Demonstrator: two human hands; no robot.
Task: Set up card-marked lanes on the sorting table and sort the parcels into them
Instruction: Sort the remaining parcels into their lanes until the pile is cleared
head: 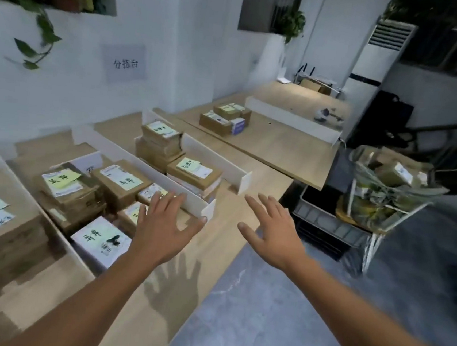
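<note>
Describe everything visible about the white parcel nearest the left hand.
The white parcel lies flat at the near end of a lane, brown cartons behind it. Its top carries a pale note with dark handwriting, a black mark and a small barcode. The left hand hovers open beside it; contact cannot be told.

parcels [117,181] lie in lanes between dividers [165,178] on the table [248,186], cart [381,193] to its right.

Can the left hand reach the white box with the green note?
Probably yes: the open left hand hovers just right of the white box with the green note; nothing lies on it or between them.
</note>
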